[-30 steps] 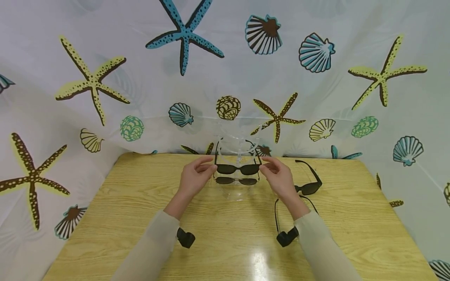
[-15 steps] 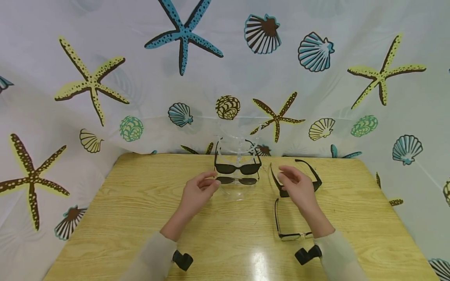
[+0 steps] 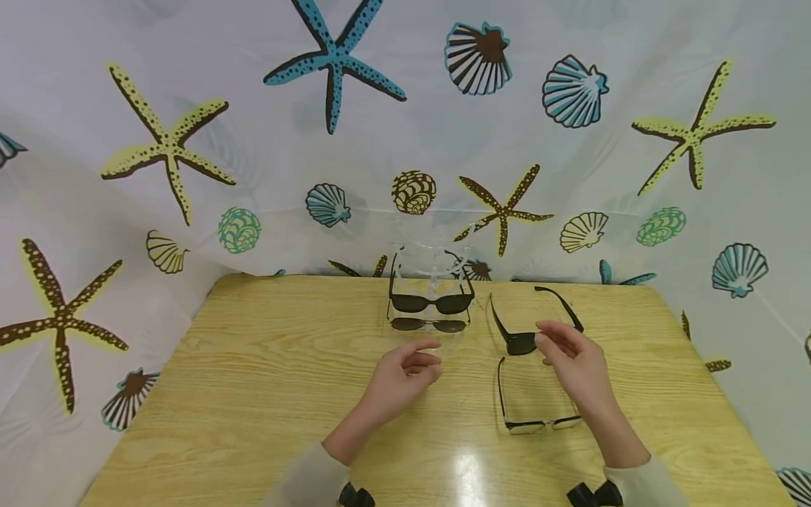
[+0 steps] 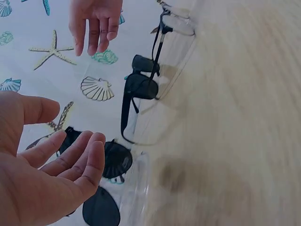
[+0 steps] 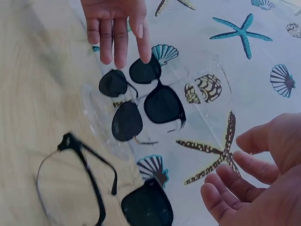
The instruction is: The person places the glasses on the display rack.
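Note:
My left hand (image 3: 402,377) hovers in front of the clear plastic stand (image 5: 96,115), its fingers loosely bent around nothing. Two pairs hang on that stand: thick-framed black sunglasses (image 3: 453,304) above, thin-framed sunglasses (image 3: 408,324) below. To the right, my right hand (image 3: 579,366) is also empty with relaxed fingers. In the head view it overlaps another pair of black sunglasses (image 3: 522,343), hiding their right lens. Eyeglasses with clear lenses and a dark upper rim (image 3: 526,427) lie nearer me, temples pointing away; my right hand and wrist cover part of their right side.
A wooden table (image 3: 266,394) extends beneath everything. Behind it and along both sides hangs a white cloth (image 3: 266,141) printed with starfish and shells, close behind the stand. Each wrist wears a small black camera (image 3: 595,495).
Both hands have let go of the upper black sunglasses, which stay on the stand. My left hand has come down and rightward; my right hand has moved right and toward me.

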A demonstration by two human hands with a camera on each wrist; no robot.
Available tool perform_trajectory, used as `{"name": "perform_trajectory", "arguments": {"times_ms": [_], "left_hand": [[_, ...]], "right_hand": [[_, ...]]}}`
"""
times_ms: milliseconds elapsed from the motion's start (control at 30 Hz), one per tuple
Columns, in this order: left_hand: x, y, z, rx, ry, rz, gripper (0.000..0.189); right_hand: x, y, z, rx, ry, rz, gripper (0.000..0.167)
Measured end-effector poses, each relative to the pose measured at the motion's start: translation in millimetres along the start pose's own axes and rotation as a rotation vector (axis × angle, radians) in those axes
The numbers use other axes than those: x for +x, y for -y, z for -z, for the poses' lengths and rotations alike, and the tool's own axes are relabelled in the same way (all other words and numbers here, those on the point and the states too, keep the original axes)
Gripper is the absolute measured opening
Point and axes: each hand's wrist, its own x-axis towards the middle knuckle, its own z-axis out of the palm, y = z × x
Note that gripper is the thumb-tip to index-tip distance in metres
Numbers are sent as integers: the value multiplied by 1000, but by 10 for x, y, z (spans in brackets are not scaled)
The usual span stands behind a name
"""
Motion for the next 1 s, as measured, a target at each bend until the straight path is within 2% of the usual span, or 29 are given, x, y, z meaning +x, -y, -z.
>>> {"name": "perform_trajectory", "arguments": {"times_ms": [233,433,700,1000], "left_hand": [[-61,2,-261,-7,98,9,43],[-82,-3,-429,-11,148,1,43],[-97,8,-641,-1,181,16,44],[-142,11,-788,-20,184,37,47]], "right_hand": [[-156,-228,236,-79,-41,-1,41],[-225,-376,387,-88,-93,-49,44],[-353,-555,525,-93,-121,-133,50],[-424,-718,605,-86,-66,-273,63]]}}
